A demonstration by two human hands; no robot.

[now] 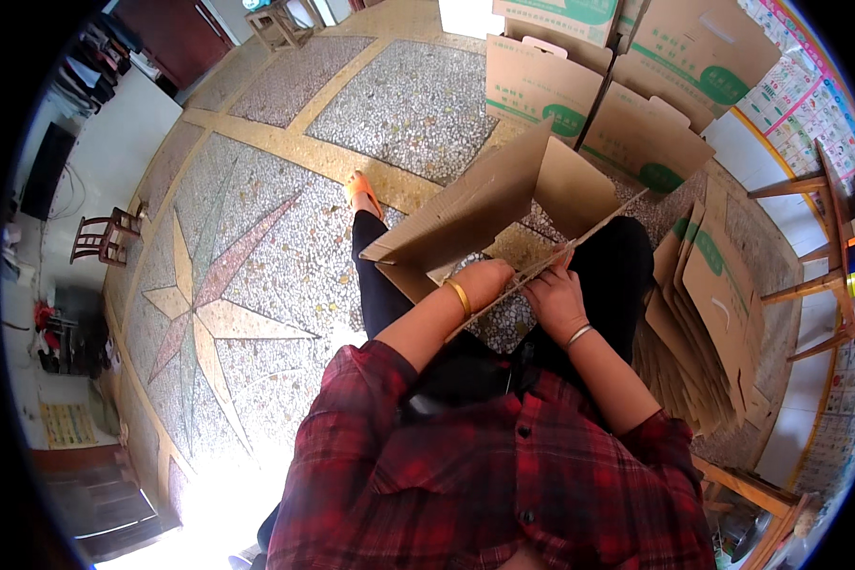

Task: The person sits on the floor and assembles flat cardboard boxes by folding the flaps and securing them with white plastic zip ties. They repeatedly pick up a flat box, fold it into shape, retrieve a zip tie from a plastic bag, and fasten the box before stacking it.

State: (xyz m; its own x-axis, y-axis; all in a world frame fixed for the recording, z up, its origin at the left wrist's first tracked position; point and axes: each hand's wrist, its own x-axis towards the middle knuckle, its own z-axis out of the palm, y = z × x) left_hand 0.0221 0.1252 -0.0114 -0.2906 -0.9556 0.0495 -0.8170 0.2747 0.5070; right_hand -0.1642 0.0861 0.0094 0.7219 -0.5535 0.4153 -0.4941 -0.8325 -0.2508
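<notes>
At frame centre, an open cardboard box [503, 204] rests on the lap; the left hand [484, 283] and right hand [553, 296] pinch its near flap, apparently. Flat cartons [708, 313] stack right; assembled boxes [579, 85] crowd above.

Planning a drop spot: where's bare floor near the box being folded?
Free: star-patterned floor left of the open box and orange sandal. Crowded: flat cardboard stack at right, assembled boxes beyond.

Place: a home room serving as a box-folding workspace
Floor: speckled terrazzo floor with an inlaid star [220, 285] spreading underfoot
Stock: flat brown cardboard sheets [703, 313] leaning stacked; folded brown cardboard cartons [579, 76] piling up
Furniture: small wooden chair [104, 237] standing by the wall
</notes>
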